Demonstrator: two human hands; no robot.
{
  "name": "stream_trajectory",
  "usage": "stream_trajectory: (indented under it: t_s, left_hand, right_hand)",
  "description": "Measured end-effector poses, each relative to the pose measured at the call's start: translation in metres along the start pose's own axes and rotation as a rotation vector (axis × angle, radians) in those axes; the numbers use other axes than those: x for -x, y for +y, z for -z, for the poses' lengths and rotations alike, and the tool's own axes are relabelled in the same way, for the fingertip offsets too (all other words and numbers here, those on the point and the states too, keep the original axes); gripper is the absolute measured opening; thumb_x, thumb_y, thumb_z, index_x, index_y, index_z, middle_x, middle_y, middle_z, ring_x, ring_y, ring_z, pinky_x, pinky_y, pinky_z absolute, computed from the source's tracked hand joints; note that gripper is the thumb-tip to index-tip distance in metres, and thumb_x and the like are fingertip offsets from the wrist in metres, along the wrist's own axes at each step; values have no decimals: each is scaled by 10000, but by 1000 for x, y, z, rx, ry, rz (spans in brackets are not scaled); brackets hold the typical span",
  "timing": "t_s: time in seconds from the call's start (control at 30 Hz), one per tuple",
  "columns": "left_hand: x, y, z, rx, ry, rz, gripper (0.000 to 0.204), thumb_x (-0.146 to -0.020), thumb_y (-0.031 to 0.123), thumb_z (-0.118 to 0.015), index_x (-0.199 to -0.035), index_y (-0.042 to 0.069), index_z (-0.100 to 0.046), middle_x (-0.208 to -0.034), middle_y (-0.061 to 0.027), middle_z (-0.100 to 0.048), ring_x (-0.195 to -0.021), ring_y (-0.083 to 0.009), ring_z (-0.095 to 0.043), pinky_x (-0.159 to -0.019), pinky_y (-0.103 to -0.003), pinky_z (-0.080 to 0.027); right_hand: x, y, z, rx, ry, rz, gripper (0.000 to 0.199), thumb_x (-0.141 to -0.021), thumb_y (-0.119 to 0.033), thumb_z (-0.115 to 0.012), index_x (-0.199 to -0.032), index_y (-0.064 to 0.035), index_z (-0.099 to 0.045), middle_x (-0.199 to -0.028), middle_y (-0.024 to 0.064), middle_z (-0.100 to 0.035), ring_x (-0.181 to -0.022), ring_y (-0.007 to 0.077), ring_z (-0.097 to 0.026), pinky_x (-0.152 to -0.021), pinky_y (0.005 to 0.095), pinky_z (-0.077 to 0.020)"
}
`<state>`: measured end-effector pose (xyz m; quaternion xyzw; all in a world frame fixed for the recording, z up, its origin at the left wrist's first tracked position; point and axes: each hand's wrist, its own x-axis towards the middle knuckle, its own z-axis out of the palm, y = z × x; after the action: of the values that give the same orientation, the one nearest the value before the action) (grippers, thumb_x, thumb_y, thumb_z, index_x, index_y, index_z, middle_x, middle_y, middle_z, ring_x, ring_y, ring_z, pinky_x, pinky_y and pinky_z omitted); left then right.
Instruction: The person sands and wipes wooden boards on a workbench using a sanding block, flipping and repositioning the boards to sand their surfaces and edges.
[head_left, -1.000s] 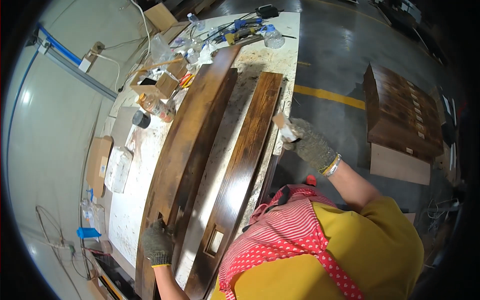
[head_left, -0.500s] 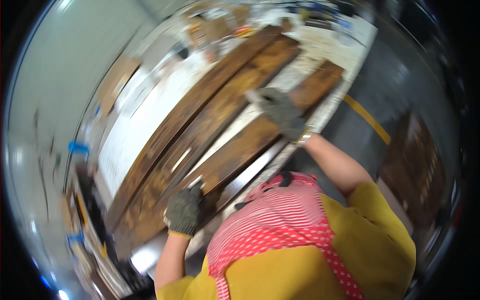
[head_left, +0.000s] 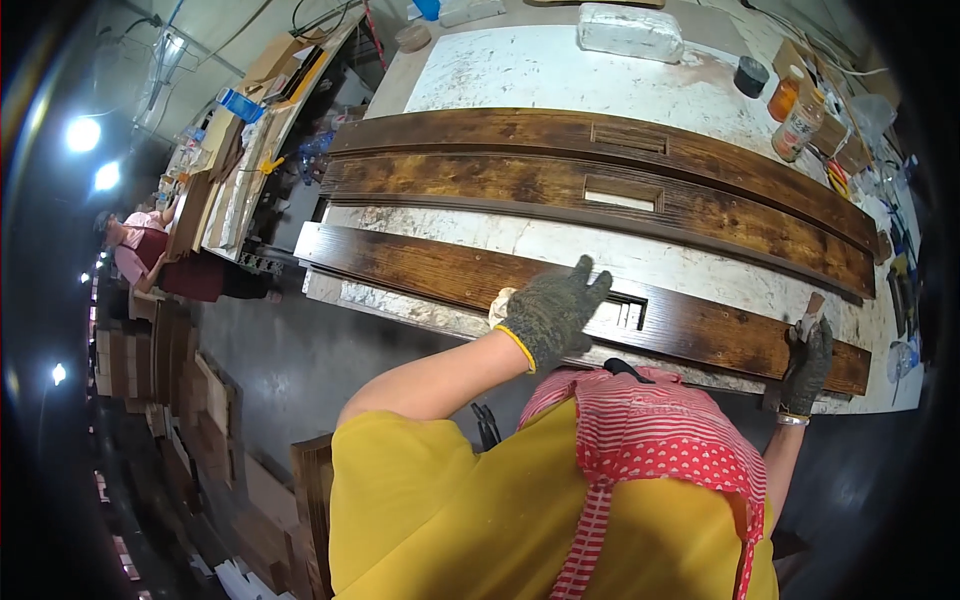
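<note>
My left hand [head_left: 558, 312], in a dark grey knit glove with a yellow cuff, rests over the nearest dark-stained wooden board [head_left: 420, 262], beside its rectangular cutout. Its visible fingers are spread. A crumpled whitish cloth-like piece [head_left: 501, 306] shows at its outer edge; whether the hand holds it is hidden. At the board's right end, my right hand [head_left: 808, 368], gloved alike, closes on a small flat brown-tipped piece [head_left: 812, 306], whose exact kind I cannot make out. Farther back lie a middle board [head_left: 480, 185] and a far board [head_left: 480, 130], each with a rectangular slot.
A stained white table [head_left: 500, 70] bears the boards. At its back stand a wrapped block [head_left: 630, 33], a dark cup [head_left: 751, 76] and plastic bottles [head_left: 800, 125]. A co-worker in a dark red apron [head_left: 195, 275] stands at another bench to the left. Boards are stacked lower left.
The view has swung round, so the boards now run across it. My left hand has shifted along the near board to its cutout, and my right hand to the board's right end.
</note>
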<state>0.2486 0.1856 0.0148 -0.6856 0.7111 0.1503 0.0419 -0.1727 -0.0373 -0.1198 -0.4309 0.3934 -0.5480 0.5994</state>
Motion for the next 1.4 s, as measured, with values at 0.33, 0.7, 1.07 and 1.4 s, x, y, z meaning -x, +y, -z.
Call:
stream_trajectory:
  t_s: [0.33, 0.7, 1.07, 1.4]
  left_hand:
    - [-15, 8, 15, 53, -145, 103, 912, -719, 288, -814, -1441, 17, -326, -1260, -231, -515, -1062, -396, -604, -894, -456, -512]
    - [-115, 147, 41, 191, 366, -214, 425, -862, 335, -686, -1215, 112, -608, -1205, -154, -624, -974, -356, -647, -808, -443, -532]
    - [-202, 309, 2, -105, -178, -59, 929, -719, 449, -802, -1474, 152, -349, -1514, -136, -382, -1059, -401, -634, -889, -474, -533]
    - [-198, 298, -8, -41, -98, -104, 866, -731, 365, -807, -1453, 154, -378, -1495, -148, -401, -1091, -398, -614, -915, -461, -521]
  right_hand:
    - [1, -12, 9, -110, -28, -59, 408, -967, -198, -601, -1325, -29, -504, -1146, 101, -625, -1032, 235, -610, -913, 379, -499]
    - [27, -162, 209, 635, 93, 190, 503, -921, -202, -620, -1371, -35, -471, -1277, 57, -568, -1136, 230, -559, -944, 354, -468]
    - [-34, -178, 274, 1127, -26, 54, 396, -916, -156, -655, -1271, -2, -571, -1205, 115, -622, -1128, 193, -585, -961, 309, -478]
    - [-98, -152, 254, 1026, -396, 201, 437, -881, -198, -637, -1286, -47, -570, -1227, 181, -600, -1150, 338, -559, -995, 395, -442]
